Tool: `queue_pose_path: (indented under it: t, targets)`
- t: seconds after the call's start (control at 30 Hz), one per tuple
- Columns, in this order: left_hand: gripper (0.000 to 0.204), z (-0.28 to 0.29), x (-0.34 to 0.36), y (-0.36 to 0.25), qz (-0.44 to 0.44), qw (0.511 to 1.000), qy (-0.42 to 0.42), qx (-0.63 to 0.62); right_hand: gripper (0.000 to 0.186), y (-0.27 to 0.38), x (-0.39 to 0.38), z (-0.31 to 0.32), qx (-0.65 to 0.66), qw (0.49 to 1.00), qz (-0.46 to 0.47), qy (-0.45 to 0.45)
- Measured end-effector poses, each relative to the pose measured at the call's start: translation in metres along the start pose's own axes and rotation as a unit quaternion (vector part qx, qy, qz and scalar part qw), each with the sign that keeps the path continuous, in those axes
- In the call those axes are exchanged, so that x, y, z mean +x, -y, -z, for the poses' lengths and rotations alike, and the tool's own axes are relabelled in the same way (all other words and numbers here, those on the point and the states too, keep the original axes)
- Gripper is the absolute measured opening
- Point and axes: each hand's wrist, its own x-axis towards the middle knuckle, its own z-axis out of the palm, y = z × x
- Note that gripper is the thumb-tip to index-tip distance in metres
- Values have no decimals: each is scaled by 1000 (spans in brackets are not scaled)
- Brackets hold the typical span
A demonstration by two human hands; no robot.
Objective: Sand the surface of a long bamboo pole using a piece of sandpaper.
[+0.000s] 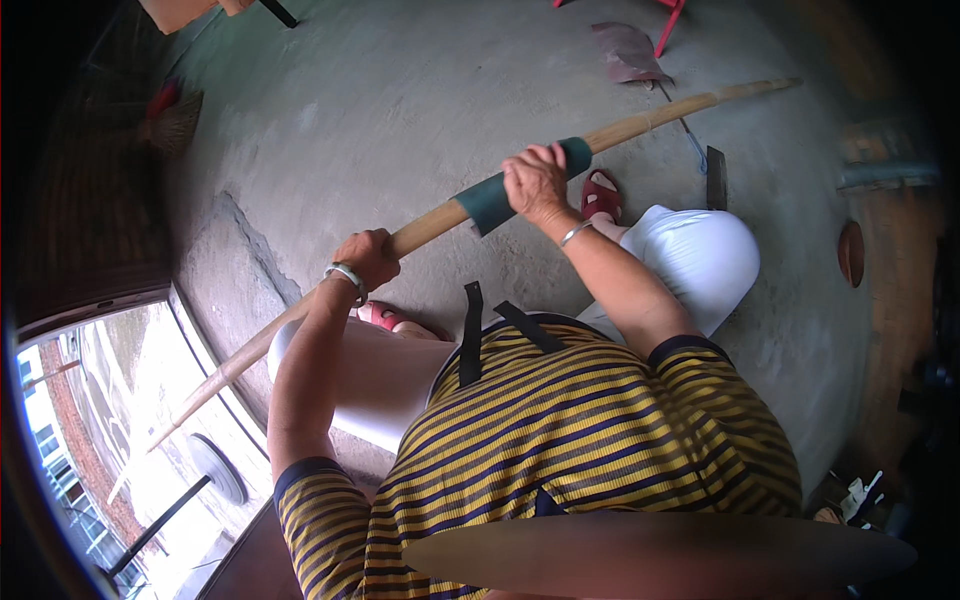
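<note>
A long pale wooden pole (630,131) runs diagonally in front of me, from the lower left to the upper right. My left hand (370,260) is closed round its bare wood, left of centre. A dark green sleeve or wrap (484,208) lies along the pole right of that, and my right hand (537,187) is closed over it. Two black straps (470,335) rise from my waist below the pole.
Around my feet is a cracked concrete floor (400,100). An open doorway (100,390) shows at the left, with a barbell (215,470) by it. A broom (172,125), a red stand (670,20), a brownish crumpled piece (630,55) and a dark strip (716,175) are farther off.
</note>
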Motion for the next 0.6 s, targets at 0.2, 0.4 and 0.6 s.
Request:
queue_pose_path:
  t: [0.2, 0.4, 0.6]
  targets:
    - [23, 1, 8, -1, 13, 1000, 24, -9, 37, -116, 19, 19, -136, 982, -124, 33]
    - [25, -6, 10, 7, 17, 998, 57, 4, 26, 68, 0, -2, 38, 994, 90, 50]
    - [25, -3, 3, 2, 24, 999, 31, -1, 31, -125, 12, 35, -109, 985, -130, 16]
